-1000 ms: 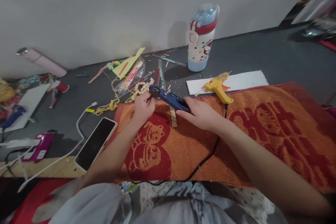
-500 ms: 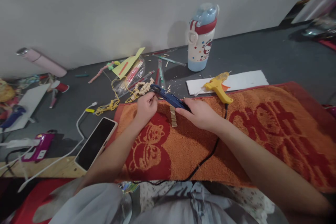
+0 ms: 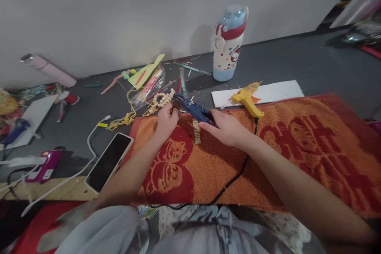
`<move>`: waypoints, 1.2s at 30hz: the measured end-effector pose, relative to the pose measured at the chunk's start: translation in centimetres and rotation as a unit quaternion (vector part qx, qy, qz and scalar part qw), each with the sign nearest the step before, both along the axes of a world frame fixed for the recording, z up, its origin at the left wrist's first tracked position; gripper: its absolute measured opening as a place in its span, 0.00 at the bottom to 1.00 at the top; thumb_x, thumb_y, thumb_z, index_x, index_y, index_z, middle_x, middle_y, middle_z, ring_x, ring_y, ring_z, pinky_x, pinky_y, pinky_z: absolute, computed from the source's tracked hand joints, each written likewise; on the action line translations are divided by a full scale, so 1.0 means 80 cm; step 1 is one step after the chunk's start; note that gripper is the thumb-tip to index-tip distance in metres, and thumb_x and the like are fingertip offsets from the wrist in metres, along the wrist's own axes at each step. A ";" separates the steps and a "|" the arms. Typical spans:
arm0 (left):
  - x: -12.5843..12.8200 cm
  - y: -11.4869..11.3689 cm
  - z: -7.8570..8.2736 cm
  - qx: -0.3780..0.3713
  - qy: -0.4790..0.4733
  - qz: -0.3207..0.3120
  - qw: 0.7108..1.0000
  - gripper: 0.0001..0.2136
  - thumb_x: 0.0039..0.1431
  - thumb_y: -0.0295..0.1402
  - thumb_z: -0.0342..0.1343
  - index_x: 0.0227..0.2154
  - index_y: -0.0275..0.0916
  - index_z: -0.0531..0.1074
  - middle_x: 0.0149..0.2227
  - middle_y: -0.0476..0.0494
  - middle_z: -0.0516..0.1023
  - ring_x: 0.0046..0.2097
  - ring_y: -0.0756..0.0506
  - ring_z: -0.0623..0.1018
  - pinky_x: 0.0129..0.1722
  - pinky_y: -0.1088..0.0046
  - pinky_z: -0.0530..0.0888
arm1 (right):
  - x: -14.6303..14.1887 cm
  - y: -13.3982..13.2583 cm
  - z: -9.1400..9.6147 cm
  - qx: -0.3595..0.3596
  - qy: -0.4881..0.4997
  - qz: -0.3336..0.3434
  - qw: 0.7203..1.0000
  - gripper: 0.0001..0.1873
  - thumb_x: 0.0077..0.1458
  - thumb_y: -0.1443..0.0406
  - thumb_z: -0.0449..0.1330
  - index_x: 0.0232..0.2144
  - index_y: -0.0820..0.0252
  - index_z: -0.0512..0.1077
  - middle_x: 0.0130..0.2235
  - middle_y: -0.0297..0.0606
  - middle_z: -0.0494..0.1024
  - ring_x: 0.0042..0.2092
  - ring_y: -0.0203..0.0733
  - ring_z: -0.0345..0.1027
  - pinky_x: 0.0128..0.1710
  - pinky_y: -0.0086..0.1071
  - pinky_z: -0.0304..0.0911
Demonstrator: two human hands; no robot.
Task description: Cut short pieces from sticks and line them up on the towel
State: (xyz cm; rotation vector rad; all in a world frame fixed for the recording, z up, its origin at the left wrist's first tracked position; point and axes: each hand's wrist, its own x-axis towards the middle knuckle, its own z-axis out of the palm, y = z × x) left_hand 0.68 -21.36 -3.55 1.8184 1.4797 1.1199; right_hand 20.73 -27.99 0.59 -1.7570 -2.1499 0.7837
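Note:
Across the towel's far edge, my right hand (image 3: 228,127) is closed around the handles of a dark blue pliers-like cutting tool (image 3: 196,111), its head pointing left. My left hand (image 3: 167,118) is pinched shut by the tool's head; whatever its fingertips hold is too small to make out. Below the tool, a row of short wooden stick pieces (image 3: 197,131) lies on the orange towel (image 3: 220,166). Just beyond my left hand is a cluster of pale stick pieces (image 3: 163,99) with yellow string (image 3: 126,120).
A yellow glue gun (image 3: 248,97) rests on a white board (image 3: 279,92), its black cord crossing the towel. Behind stands a water bottle (image 3: 229,47). A phone (image 3: 109,162), a white cable (image 3: 89,141) and a purple power adapter (image 3: 49,166) lie at left.
The tool has turned slightly in my right hand, showing more of its broad side and handles. My left hand has shifted slightly beside its head.

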 end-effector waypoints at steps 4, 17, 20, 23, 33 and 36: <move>0.004 -0.001 -0.001 -0.012 -0.049 -0.028 0.998 0.05 0.55 0.29 0.47 0.27 0.38 0.67 0.21 0.52 0.67 0.25 0.51 0.68 0.27 0.76 0.65 | -0.003 -0.001 -0.004 0.020 -0.008 0.022 1.000 0.22 0.58 0.51 0.48 0.41 0.65 0.64 0.41 0.51 0.75 0.42 0.52 0.70 0.36 0.34 0.57; 0.007 -0.008 0.007 -0.085 -0.143 -0.052 0.985 0.07 0.54 0.35 0.52 0.24 0.39 0.64 0.14 0.57 0.57 0.16 0.55 0.59 0.17 0.77 0.56 | -0.001 -0.001 -0.006 0.022 -0.026 0.040 0.999 0.21 0.59 0.51 0.47 0.40 0.64 0.62 0.41 0.50 0.75 0.42 0.51 0.70 0.36 0.33 0.57; 0.008 -0.009 0.010 -0.090 -0.145 -0.057 0.984 0.07 0.54 0.35 0.51 0.24 0.39 0.63 0.14 0.57 0.57 0.15 0.55 0.59 0.17 0.77 0.55 | 0.000 -0.001 -0.006 0.025 -0.026 0.041 0.999 0.21 0.59 0.51 0.47 0.40 0.64 0.62 0.40 0.49 0.76 0.41 0.50 0.70 0.36 0.33 0.57; 0.009 -0.011 0.013 -0.103 -0.164 -0.061 0.979 0.06 0.54 0.35 0.51 0.25 0.40 0.62 0.14 0.57 0.57 0.14 0.55 0.58 0.16 0.77 0.53 | 0.000 -0.001 -0.006 0.029 -0.021 0.042 0.998 0.21 0.59 0.51 0.47 0.40 0.63 0.62 0.40 0.49 0.76 0.42 0.50 0.70 0.36 0.33 0.57; 0.008 -0.011 0.015 -0.098 -0.156 -0.068 0.981 0.07 0.53 0.36 0.51 0.24 0.40 0.62 0.13 0.57 0.57 0.14 0.55 0.58 0.15 0.77 0.53 | 0.001 0.000 -0.005 0.025 -0.018 0.050 0.998 0.20 0.60 0.52 0.46 0.40 0.63 0.63 0.40 0.48 0.76 0.41 0.49 0.70 0.35 0.32 0.57; 0.006 -0.010 0.013 -0.093 -0.144 -0.068 0.983 0.08 0.53 0.35 0.52 0.23 0.39 0.62 0.13 0.57 0.57 0.14 0.55 0.58 0.16 0.78 0.53 | 0.001 -0.001 -0.004 0.023 -0.023 0.052 0.998 0.19 0.60 0.52 0.46 0.39 0.63 0.63 0.39 0.49 0.76 0.39 0.48 0.70 0.34 0.32 0.56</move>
